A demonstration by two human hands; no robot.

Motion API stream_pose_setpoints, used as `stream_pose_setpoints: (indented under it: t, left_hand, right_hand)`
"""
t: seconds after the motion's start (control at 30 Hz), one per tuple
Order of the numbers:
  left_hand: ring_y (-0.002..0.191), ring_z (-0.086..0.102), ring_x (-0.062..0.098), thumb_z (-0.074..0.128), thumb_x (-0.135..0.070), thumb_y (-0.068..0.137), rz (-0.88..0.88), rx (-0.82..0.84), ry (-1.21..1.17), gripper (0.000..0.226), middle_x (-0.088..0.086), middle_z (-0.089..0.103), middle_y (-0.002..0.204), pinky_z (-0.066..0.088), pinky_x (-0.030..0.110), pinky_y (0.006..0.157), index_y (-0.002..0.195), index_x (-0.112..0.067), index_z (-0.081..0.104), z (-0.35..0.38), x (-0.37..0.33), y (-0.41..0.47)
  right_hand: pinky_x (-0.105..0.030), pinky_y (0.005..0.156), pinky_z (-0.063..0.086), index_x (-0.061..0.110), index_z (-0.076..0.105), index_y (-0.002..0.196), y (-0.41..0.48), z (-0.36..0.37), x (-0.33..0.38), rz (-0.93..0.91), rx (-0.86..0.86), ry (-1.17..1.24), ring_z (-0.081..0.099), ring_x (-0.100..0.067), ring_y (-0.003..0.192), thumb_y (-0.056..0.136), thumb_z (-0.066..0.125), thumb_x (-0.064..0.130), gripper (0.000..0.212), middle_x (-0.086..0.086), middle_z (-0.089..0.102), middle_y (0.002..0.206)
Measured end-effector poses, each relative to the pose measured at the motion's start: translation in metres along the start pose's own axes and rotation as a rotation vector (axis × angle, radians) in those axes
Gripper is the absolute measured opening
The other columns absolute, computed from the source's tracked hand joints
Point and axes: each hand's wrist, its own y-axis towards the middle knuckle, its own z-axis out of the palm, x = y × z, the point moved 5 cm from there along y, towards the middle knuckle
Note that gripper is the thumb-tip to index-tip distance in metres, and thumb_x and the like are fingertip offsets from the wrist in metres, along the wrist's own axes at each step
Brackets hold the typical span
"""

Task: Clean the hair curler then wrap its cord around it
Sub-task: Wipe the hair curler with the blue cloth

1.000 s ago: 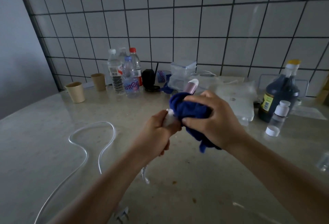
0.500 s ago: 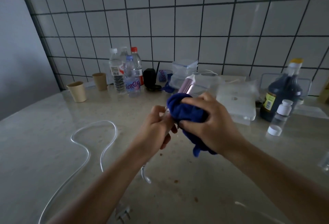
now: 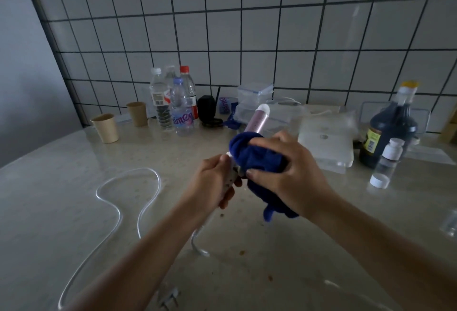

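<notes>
I hold the hair curler tilted up and away over the counter. Its pink barrel (image 3: 258,119) with a white tip sticks out above a dark blue cloth (image 3: 257,157). My right hand (image 3: 289,169) is wrapped around the barrel's lower part through the cloth. My left hand (image 3: 215,182) grips the white handle just below. The curler's pale cord (image 3: 118,209) leaves the handle's base, loops over the counter at the left and ends in a plug (image 3: 170,297) near the bottom edge.
Along the tiled wall stand two paper cups (image 3: 105,129), several plastic water bottles (image 3: 173,105), a small black object (image 3: 206,110), clear plastic boxes (image 3: 324,142), a dark bottle (image 3: 388,132) and a small white-capped bottle (image 3: 385,162). Brown crumbs dot the counter (image 3: 242,252).
My right hand with the cloth has slid down the barrel toward the handle, so more of the pink barrel shows above it. The curler sits a little higher in view.
</notes>
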Motion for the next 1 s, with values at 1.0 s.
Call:
stream_pose_setpoints:
  t: [1.0]
  left_hand:
    - [0.054,0.054,0.016,0.057,-0.047,0.094,0.072,0.123,0.019,0.043,0.005,0.066,0.072,0.042,0.028,0.042,0.092,-0.006,0.07,0.01,0.001,-0.002]
  right_hand:
    - [-0.031,0.079,0.06,0.045,0.077,0.103,0.029,-0.066,-0.019,0.008,-0.262,0.236,0.077,-0.008,0.089,0.082,0.082,0.027,0.027,0.01,0.081,0.097]
